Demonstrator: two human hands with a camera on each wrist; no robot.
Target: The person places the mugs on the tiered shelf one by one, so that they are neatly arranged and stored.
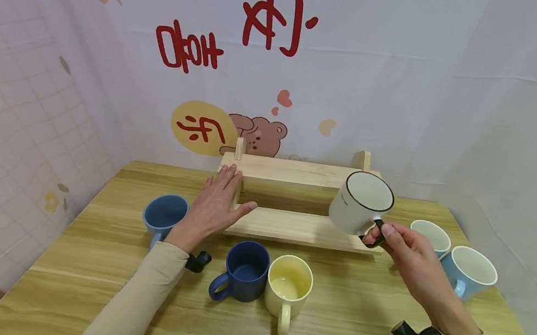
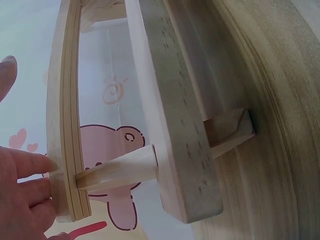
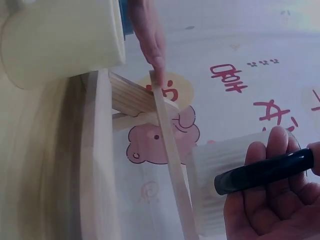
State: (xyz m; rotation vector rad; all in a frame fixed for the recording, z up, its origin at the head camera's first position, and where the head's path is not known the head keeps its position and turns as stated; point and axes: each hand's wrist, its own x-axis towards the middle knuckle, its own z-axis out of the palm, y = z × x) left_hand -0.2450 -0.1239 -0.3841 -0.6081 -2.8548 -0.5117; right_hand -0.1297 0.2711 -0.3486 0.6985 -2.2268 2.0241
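Note:
A white mug (image 1: 361,203) with a black rim is held in the air by my right hand (image 1: 413,253), whose fingers curl round its black handle (image 3: 265,171). It is tilted slightly, in front of the right end of a two-tier wooden rack (image 1: 293,171). With fingers extended, my left hand (image 1: 217,203) rests on the left end of the rack's upper shelf. The left wrist view shows those fingertips touching the edge of the wooden board (image 2: 67,125). No mug stands on either shelf.
A dark blue mug (image 1: 247,270) and a pale yellow mug (image 1: 288,286) stand side by side before the rack. A blue mug (image 1: 165,214) is left of my left hand. Two light blue mugs (image 1: 473,271) (image 1: 430,235) stand at the right. Behind hangs a printed cloth (image 1: 406,95).

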